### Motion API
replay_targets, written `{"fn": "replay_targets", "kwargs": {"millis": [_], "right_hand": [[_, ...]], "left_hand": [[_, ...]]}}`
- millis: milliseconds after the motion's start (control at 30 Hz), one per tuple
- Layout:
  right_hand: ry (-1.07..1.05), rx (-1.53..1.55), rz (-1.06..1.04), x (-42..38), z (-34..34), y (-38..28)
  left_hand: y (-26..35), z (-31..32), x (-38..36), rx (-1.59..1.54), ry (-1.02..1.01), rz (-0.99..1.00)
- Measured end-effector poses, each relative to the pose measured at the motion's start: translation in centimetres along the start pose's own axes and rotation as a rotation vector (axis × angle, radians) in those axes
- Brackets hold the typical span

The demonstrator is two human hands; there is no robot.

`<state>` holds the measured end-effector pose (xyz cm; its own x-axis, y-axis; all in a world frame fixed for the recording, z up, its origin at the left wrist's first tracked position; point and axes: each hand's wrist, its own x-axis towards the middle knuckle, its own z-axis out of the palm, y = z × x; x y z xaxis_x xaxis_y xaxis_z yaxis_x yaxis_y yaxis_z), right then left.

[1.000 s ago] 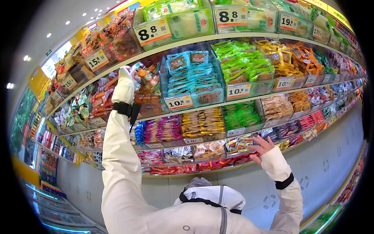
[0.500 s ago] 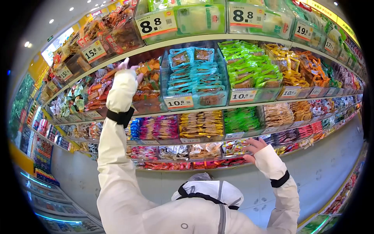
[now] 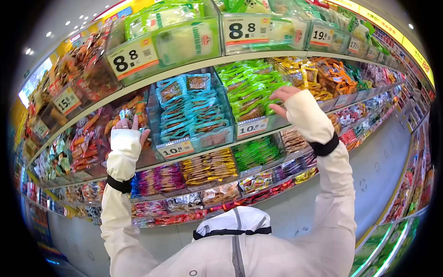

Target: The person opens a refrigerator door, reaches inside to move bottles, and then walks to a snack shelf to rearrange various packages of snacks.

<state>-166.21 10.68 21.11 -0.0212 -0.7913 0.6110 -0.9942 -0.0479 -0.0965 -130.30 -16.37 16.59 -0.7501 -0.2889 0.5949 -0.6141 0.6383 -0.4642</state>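
Observation:
My left hand [image 3: 131, 126] is raised at the front of a clear bin of orange-brown snack packets [image 3: 134, 107]. Its fingers point up and stand apart, with the packets behind them. To its right lies a bin of light-blue snack packets [image 3: 196, 107], stacked in two rows. My right hand [image 3: 283, 98] hovers at the right side of the bright green snack packets [image 3: 242, 85]. Thumb and fingers are spread, slightly bent, and nothing shows between them. A 10.8 price card [image 3: 252, 128] is fixed to the front of the green bin, below and left of that hand.
Above runs a shelf edge [image 3: 184, 69] with large bins and 8.8 price cards [image 3: 132, 58]. Lower tiers hold yellow packets [image 3: 208, 166] and dark green packets [image 3: 256, 153]. Yellow and orange packets [image 3: 333, 74] continue rightward. The pale floor [image 3: 374, 171] curves along the right.
My view has turned to the right. My right hand has risen from below the shelves to the green packets. The left hand has come lower, still by the orange-brown packets.

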Motion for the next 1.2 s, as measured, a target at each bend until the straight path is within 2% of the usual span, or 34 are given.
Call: {"fn": "replay_targets", "kwargs": {"millis": [67, 100, 167, 200, 233, 300, 367, 400, 500, 567, 633, 733, 900, 1000, 1100, 1167, 1200], "right_hand": [[-0.03, 0.005, 0.055, 0.0, 0.4, 2.0], [-0.063, 0.01, 0.093, -0.3, 0.7, 3.0], [0.004, -0.005, 0.046, -0.7, 0.6, 4.0], [-0.029, 0.048, 0.026, -0.9, 0.0, 3.9], [-0.067, 0.105, 0.007, -1.1, -0.4, 3.9], [-0.078, 0.133, 0.039, -1.5, -0.5, 4.8], [-0.041, 0.01, 0.031, -1.8, -0.2, 5.9], [-0.076, 0.024, 0.05, -1.9, 0.1, 6.2], [-0.047, 0.113, 0.022, -1.9, 0.7, 6.7], [-0.054, 0.109, 0.002, -1.8, 1.0, 7.0], [0.024, 0.023, -0.113, -1.8, 1.8, 7.9], [0.085, 0.055, -0.108, -2.3, 2.1, 8.1], [0.144, 0.121, -0.081, -3.0, 2.7, 8.3], [0.228, 0.105, -0.171, -2.8, 3.6, 8.7], [0.213, 0.027, -0.302, -2.4, 3.2, 8.5], [0.216, 0.001, -0.327, -2.1, 3.1, 8.5], [0.167, 0.029, -0.267, -1.9, 2.7, 8.6]], "left_hand": [[-0.4, 1.5, 0.0, 0.022, -0.074, -0.098], [-0.2, 1.4, 0.0, 0.02, -0.064, -0.086], [0.8, 0.4, 0.3, 0.092, 0.034, -0.08], [1.5, -1.0, 0.5, -0.019, -0.016, -0.09], [2.8, -2.9, 1.2, -0.16, 0.055, -0.09], [5.2, -5.3, 2.8, -0.484, 0.102, 0.058], [8.2, -6.1, 4.5, -0.654, 0.149, 0.157], [10.1, -6.6, 5.6, -0.707, 0.223, 0.143], [14.5, -6.1, 9.2, -0.816, 0.153, 0.246], [17.5, -5.5, 11.2, -0.724, 0.156, 0.289], [19.7, -3.5, 12.7, -0.7, 0.162, 0.281], [22.0, -2.6, 14.0, -0.615, 0.119, 0.241], [22.8, -3.2, 15.1, -0.577, -0.039, 0.166], [23.1, -4.0, 14.7, -0.532, -0.058, 0.122], [23.1, -3.6, 14.3, -0.415, -0.092, 0.115], [23.0, -3.3, 14.5, -0.345, -0.004, 0.225], [22.9, -3.5, 14.8, -0.272, -0.038, 0.264]]}}
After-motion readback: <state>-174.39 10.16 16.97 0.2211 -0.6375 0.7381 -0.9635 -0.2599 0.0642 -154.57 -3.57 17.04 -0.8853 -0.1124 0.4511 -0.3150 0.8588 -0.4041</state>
